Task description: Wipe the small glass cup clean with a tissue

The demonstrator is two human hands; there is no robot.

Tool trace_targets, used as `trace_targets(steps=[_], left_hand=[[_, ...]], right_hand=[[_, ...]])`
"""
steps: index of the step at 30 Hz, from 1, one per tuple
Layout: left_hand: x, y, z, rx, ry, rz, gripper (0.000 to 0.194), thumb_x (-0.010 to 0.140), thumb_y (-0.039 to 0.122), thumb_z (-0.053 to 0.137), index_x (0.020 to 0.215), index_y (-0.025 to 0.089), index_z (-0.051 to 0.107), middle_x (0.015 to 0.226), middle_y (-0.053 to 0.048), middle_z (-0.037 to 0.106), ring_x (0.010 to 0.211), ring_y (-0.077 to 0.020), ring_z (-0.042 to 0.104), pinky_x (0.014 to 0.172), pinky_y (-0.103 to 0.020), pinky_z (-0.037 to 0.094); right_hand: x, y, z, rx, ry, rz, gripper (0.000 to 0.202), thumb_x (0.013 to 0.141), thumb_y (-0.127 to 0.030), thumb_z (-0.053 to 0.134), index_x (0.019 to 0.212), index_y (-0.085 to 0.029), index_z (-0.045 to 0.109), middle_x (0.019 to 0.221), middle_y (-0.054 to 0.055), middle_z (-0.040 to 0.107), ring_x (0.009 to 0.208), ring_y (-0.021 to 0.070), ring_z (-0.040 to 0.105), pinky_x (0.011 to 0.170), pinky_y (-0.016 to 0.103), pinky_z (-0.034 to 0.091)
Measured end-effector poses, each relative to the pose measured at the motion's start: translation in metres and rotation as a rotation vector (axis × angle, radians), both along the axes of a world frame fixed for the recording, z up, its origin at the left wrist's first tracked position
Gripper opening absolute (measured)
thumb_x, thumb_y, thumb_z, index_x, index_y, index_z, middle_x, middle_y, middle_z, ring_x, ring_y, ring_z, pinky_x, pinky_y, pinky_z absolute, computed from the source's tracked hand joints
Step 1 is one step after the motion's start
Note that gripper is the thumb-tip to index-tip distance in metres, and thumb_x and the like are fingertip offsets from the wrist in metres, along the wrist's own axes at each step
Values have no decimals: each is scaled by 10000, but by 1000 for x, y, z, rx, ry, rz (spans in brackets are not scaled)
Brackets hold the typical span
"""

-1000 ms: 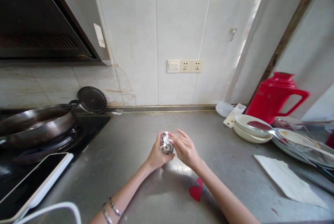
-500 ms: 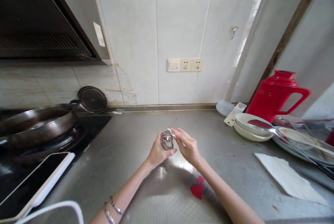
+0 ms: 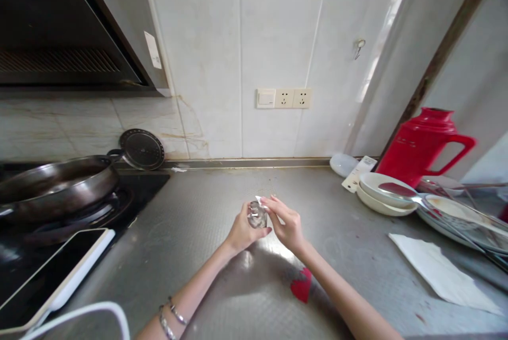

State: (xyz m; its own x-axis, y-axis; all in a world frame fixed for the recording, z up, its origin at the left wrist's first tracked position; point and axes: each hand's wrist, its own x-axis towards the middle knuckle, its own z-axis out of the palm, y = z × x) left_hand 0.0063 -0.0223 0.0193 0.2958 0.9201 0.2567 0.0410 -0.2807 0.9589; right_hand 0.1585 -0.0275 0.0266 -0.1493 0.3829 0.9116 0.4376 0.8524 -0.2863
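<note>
Steel counter [image 3: 206, 255], tiled wall behind; wok [image 3: 55, 186] at far left, red flask [image 3: 424, 144] and plates [image 3: 387, 194] at right. L hand [image 3: 242, 231] cups a small shiny wrapped item [image 3: 257, 216] above counter centre. R hand [image 3: 288, 223] pinches wrapper tab [image 3: 260, 201] at item's top, from right side. Item upright, betw. both hands.

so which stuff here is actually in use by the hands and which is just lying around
In use:
left hand, holding the small shiny packet
right hand, pinching the packet's top

Lying about:
pan
tablet
red flask
bowls
paper
red scrap on the counter
</note>
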Motion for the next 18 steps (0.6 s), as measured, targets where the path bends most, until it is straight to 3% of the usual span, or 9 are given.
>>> trace_targets(steps=[7,13,18], left_hand=[[0,2,1,22,25,60,581,579,247,790,1067,152,490,1000,-81,666,878,-213,644,774,-316,498],[1,0,-1,17,-25,40,607,601,234,781,1121,162,477,1008,-63,661,856,-186,643,741,-286,503],[-1,1,3,-42,-57,82,550,613,286,775,1077,169,502,869,-20,660,765,-170,636,672,-283,510]], right_hand=[[-8,-9,-6,36,-93,55,404,896,-72,488,1252,-239,578,1121,73,703,1105,217,635,1011,445,500],[-12,-6,-4,-121,89,48,313,930,-152,468,1162,-254,650,1089,50,717,1038,224,671,1001,469,497],[-12,-6,-5,-97,99,39,343,920,-120,477,1192,-263,631,1101,47,712,1029,214,676,1004,465,498]])
